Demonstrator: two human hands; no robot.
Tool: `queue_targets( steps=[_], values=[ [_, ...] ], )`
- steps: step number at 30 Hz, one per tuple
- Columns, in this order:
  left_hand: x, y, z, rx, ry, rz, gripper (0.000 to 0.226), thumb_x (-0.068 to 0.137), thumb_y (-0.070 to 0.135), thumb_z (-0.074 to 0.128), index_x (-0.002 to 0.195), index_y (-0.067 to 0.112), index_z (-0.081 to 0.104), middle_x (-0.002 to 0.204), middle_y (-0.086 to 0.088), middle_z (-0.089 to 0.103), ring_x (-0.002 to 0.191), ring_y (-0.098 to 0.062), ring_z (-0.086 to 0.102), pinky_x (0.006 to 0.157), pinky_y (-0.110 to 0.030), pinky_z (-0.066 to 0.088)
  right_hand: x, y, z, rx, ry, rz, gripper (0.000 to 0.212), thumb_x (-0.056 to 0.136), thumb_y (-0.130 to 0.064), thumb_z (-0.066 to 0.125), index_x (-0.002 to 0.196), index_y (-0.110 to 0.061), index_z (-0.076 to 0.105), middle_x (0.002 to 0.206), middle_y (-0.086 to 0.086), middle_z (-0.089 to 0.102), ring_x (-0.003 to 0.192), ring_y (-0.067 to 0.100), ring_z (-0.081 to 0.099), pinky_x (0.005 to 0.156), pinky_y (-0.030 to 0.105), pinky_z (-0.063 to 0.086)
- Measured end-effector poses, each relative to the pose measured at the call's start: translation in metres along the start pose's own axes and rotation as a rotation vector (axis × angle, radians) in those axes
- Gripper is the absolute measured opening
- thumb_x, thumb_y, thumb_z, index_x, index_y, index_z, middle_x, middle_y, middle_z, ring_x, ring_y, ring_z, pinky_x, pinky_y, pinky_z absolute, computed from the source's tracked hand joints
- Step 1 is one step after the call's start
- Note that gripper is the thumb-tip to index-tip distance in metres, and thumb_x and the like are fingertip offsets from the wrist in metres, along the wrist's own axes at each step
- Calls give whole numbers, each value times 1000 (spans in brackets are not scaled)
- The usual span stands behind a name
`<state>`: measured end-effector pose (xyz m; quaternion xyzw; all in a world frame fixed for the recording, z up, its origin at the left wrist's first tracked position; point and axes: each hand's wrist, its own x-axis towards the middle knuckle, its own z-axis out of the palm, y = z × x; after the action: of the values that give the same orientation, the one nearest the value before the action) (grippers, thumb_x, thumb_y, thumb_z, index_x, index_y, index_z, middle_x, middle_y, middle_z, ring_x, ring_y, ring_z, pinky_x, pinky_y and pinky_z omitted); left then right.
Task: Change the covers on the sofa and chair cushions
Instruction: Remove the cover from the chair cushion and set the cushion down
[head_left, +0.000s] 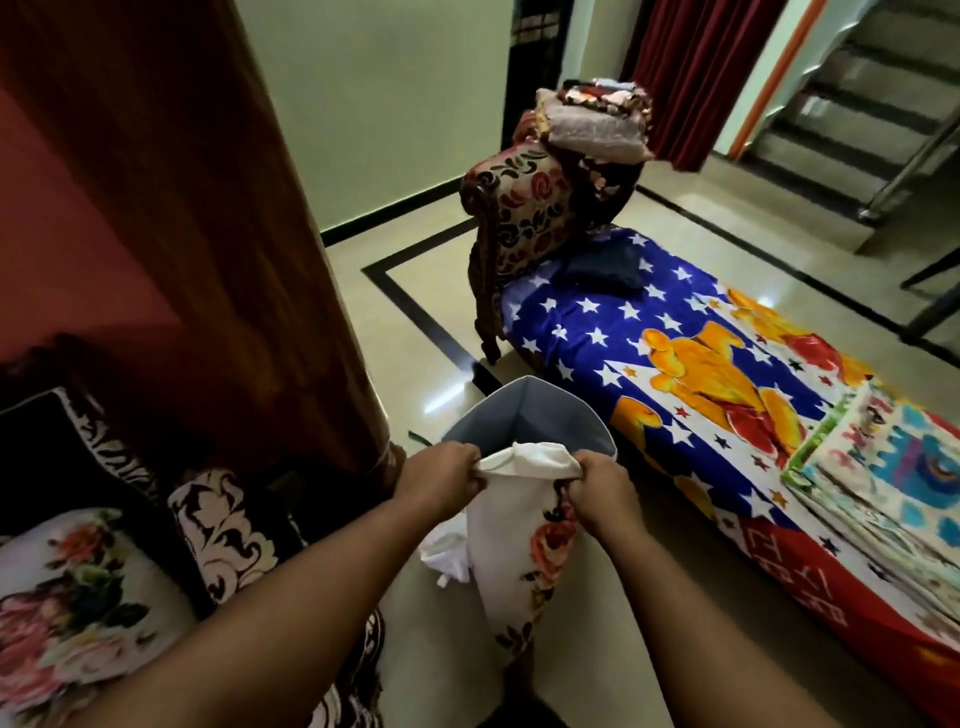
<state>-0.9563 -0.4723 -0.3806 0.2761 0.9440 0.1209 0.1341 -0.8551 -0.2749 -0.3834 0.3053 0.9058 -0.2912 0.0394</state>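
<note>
A white cushion cover with pink roses (524, 540) hangs in front of me. My left hand (441, 475) and my right hand (597, 486) each grip its top edge, holding the opening between them. Just behind the cover stands a grey fabric basket (524, 410) on the floor. A cushion with a white rose-print cover (78, 592) lies on the sofa at the lower left, next to a black and white patterned sofa arm (218, 530).
A day bed under a blue star-print sheet (675, 353) runs along the right, with folded cloths (883, 467) on it and a pile of fabric (597, 117) on its patterned headrest. A brown curtain (208, 208) hangs at left. Stairs rise at the far right.
</note>
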Motion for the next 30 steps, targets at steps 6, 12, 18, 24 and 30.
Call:
queue_targets(
  steps=[6,12,18,24,30],
  values=[
    [90,23,27,-19,-54,-149,23,90,42,59,75,27,49,78,8,55,76,-21,59,60,-28,40,108,31,-2,101,-74,-17,19,95,-19,56,108,-23,70,104,0,69,89,17,63,76,38,58],
    [149,32,61,-63,-140,-259,9,91,40,54,86,33,55,90,4,68,85,-24,66,69,-36,55,175,48,12,139,-160,14,22,96,-12,53,110,-22,67,98,-7,60,91,15,61,76,32,52],
    [169,25,94,-139,-289,-316,27,96,41,54,120,35,63,116,2,69,103,-26,65,84,-40,56,211,67,48,169,-294,52,27,98,-24,55,125,-27,61,116,-1,65,96,17,64,83,39,59],
    [163,10,113,-233,-350,-378,54,94,50,58,144,33,49,140,-1,59,123,-26,58,98,-40,50,215,67,72,289,-375,97,42,99,-35,59,140,-30,51,141,0,56,123,23,57,94,37,51],
    [132,-6,104,-492,-247,-520,66,92,58,59,149,29,44,147,-4,53,130,-23,53,105,-43,48,200,48,76,386,-416,98,46,99,-39,60,141,-27,49,140,0,55,122,18,54,96,33,44]
  ],
)
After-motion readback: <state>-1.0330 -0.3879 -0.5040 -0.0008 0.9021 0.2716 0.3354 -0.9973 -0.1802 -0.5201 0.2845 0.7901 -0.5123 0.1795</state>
